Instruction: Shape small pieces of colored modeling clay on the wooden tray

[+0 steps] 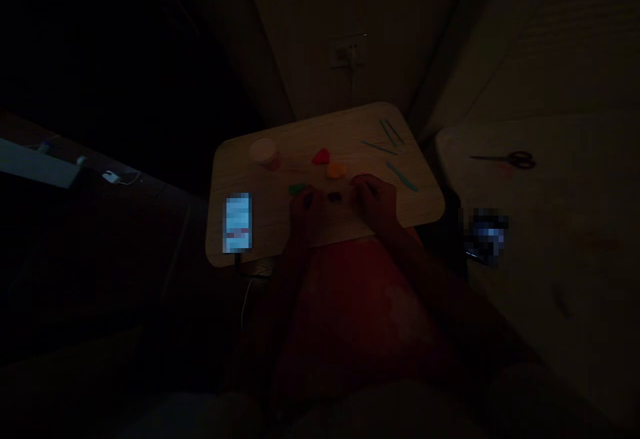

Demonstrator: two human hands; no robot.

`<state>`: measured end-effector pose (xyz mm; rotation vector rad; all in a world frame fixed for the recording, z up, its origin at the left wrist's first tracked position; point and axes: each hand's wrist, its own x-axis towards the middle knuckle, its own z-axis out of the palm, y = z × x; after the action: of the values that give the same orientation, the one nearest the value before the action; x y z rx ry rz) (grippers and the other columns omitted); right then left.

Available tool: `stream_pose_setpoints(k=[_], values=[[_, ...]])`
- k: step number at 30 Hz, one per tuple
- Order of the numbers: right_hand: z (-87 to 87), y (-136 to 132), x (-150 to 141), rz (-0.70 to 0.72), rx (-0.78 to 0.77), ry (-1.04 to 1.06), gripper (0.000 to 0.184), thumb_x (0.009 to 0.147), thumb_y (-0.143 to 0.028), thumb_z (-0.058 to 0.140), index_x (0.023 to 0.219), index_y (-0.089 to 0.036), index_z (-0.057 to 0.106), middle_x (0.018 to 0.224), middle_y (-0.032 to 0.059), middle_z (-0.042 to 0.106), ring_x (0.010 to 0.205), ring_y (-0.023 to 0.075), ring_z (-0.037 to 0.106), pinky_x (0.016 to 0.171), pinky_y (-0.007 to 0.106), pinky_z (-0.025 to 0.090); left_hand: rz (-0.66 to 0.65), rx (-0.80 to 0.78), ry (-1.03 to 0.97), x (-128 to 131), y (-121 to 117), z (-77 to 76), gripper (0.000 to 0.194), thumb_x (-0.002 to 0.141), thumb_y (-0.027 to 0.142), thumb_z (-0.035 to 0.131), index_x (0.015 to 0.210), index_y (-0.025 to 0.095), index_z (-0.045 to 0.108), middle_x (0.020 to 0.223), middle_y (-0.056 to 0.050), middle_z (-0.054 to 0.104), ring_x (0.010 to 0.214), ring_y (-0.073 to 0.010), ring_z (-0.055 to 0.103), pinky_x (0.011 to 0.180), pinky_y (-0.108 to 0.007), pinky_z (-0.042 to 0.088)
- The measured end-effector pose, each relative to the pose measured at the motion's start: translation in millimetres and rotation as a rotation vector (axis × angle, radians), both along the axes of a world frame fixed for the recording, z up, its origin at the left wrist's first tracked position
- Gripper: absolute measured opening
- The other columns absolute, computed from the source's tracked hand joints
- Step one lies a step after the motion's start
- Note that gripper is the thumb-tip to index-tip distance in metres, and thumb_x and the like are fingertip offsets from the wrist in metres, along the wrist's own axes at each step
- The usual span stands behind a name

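The scene is very dark. My left hand (303, 207) rests on a small wooden table (280, 232), fingers curled beside a green lump of clay (297, 189). My right hand (376, 197) lies on the table with its fingers bent together near a small dark piece (334, 196). What either hand grips is too dim to make out. A red clay lump (321, 156) and an orange one (335, 170) sit just beyond the hands.
A lit phone (237, 223) lies at the table's left front. A small pinkish tub (265, 152) stands at the back left. Several thin green tools (390, 135) lie at the back right. Scissors (510, 159) rest on the surface at the right.
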<state>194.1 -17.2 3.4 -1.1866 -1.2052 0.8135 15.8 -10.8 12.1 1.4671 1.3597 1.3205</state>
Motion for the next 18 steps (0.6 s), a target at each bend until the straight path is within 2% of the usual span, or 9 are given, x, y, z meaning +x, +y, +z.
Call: stream_pose_setpoints(k=[5, 9, 14, 16, 18], values=[[-0.1, 1.1, 0.9, -0.014, 0.026, -0.026, 0.028, 0.098, -0.037, 0.051, 0.106, -0.024, 0.075, 0.078, 0.0028, 0.074, 0.064, 0.0163, 0.069, 0.059, 0.029, 0.056, 0.007, -0.020, -0.025, 0.8, -2.0, 3.6, 0.033, 0.085, 0.040, 0.068, 0.065, 0.019, 0.051, 0.064, 0.003, 0.046, 0.062, -0.0112, 0.042, 0.058, -0.024, 0.037], [0.8, 0.6, 0.6, -0.004, 0.032, 0.006, 0.028, 0.097, -0.034, 0.052, 0.111, -0.024, 0.075, 0.088, 0.0054, 0.077, 0.071, 0.0178, 0.073, 0.064, 0.032, 0.060, 0.038, -0.023, -0.018, 0.0, -1.0, 0.1, 0.031, 0.083, 0.040, 0.069, 0.066, 0.019, 0.054, 0.064, 0.003, 0.047, 0.063, -0.0115, 0.043, 0.059, -0.024, 0.037], [-0.6, 1.4, 0.5, -0.006, -0.007, -0.008, 0.017, 0.089, -0.033, 0.065, 0.096, -0.021, 0.075, 0.088, 0.0056, 0.078, 0.076, 0.0188, 0.073, 0.069, 0.033, 0.060, 0.020, -0.016, -0.021, -0.7, 1.9, -3.9, 0.036, 0.085, 0.041, 0.069, 0.063, 0.020, 0.050, 0.063, 0.003, 0.045, 0.061, -0.0117, 0.041, 0.057, -0.024, 0.036], [-3.4, 2.8, -0.3, -0.022, -0.009, 0.019, 0.013, 0.085, -0.034, 0.070, 0.086, -0.021, 0.071, 0.083, 0.0041, 0.075, 0.073, 0.0181, 0.072, 0.066, 0.032, 0.059, 0.018, -0.011, -0.015, -0.6, 2.2, -3.5, 0.036, 0.084, 0.042, 0.070, 0.064, 0.020, 0.051, 0.063, 0.002, 0.046, 0.062, -0.0120, 0.042, 0.057, -0.024, 0.036], [-6.5, 4.1, -1.5, -0.045, 0.008, 0.051, 0.018, 0.082, -0.035, 0.074, 0.077, -0.022, 0.063, 0.079, 0.0024, 0.071, 0.071, 0.0172, 0.070, 0.063, 0.030, 0.058, 0.021, -0.013, -0.018, -0.5, 1.8, -2.2, 0.035, 0.083, 0.043, 0.071, 0.064, 0.020, 0.052, 0.064, 0.002, 0.048, 0.063, -0.0121, 0.043, 0.058, -0.024, 0.037]])
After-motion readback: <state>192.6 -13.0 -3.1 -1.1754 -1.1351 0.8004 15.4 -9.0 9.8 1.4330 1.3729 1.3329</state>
